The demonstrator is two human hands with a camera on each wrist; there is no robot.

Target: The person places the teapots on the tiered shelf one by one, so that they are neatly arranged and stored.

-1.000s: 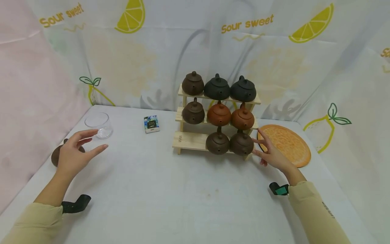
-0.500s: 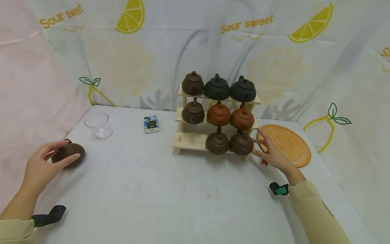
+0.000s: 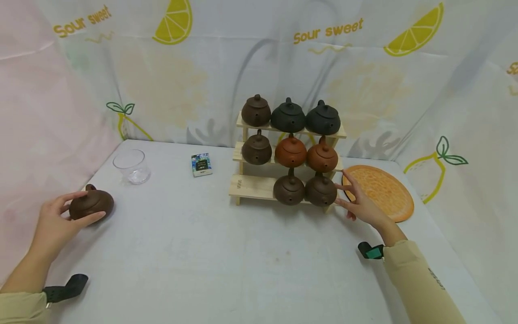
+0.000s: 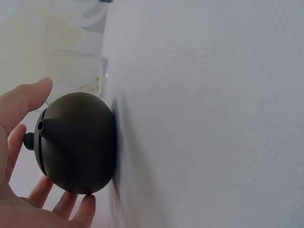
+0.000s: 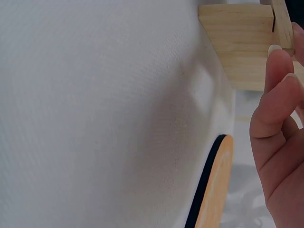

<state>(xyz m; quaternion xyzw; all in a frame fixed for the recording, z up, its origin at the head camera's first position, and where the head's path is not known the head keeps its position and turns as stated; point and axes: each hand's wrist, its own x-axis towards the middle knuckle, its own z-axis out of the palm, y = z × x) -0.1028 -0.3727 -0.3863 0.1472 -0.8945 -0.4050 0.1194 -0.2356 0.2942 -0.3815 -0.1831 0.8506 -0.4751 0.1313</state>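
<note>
A brown clay teapot [image 3: 95,204] sits on the white table at the far left. My left hand [image 3: 52,225] spreads around it, thumb along the near side and fingers behind. In the left wrist view the thumb [image 4: 35,95] stands apart from the pot, while some fingertips [image 4: 85,206] lie at its lower side. Toward the right, a three-step wooden rack [image 3: 255,186] bears brown, black and reddish teapots. My right hand [image 3: 360,204] holds the rack's lower right end, beside a brown teapot [image 3: 321,190]. Curled fingers meet the wood [image 5: 242,38] in the right wrist view.
Near the left pot is a clear glass cup [image 3: 133,167]. A small patterned box [image 3: 201,164] lies between cup and rack. Behind my right hand lies a round pizza-like board [image 3: 380,191]. A printed curtain [image 3: 218,76] closes off the back.
My left hand has moved left and toward me from near the glass cup to the brown teapot, then lowered slightly around it. The right hand and the rack have stayed put.
</note>
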